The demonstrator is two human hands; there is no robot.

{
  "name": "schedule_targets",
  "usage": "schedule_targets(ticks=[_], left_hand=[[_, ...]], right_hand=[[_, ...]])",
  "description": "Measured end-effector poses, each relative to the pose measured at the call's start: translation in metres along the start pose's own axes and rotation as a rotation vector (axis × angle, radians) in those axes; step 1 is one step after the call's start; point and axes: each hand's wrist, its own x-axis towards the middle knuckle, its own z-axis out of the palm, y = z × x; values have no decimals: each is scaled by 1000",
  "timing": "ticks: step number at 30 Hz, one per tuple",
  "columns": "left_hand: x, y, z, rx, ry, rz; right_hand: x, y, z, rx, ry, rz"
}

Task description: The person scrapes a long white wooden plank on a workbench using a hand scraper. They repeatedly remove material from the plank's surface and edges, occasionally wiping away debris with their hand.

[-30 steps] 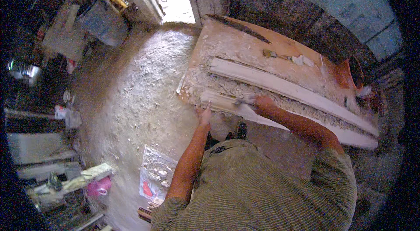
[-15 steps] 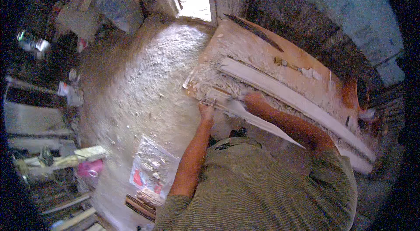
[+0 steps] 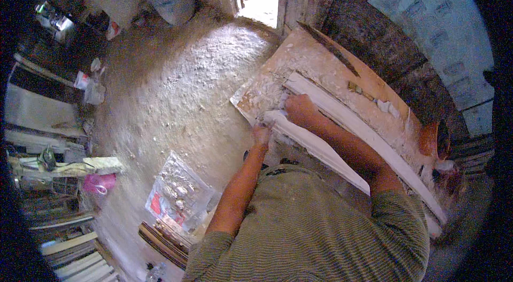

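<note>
near strip (image 3: 308,138) is best steadied at its end by left hand (image 3: 261,132), with even pressure from right hand (image 3: 300,108) (whether either grips cannot be told).

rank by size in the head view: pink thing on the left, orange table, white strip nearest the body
1. Orange table
2. White strip nearest the body
3. Pink thing, clearly smallest

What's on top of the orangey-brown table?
On the table: two long white strips, a brush, a narrow dark strip, an orange container and whitish mess. The right hand and forearm hide whatever is directly beneath them.
</note>
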Motion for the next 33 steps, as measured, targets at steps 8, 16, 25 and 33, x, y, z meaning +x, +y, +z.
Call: schedule_targets(ticks=[8, 16, 25, 33], left_hand=[[8, 8, -2, 103, 49, 102], [3, 20, -4, -26, 53, 69], [0, 24, -7, -41, -7, 130], [9, 7, -14, 122, -37, 55]], right_hand=[[14, -19, -12, -117, 18, -120], [6, -5, -17, -115, 15, -176], [10, 4, -11, -56, 65, -15], [-12, -18, -12, 39, 75, -48]])
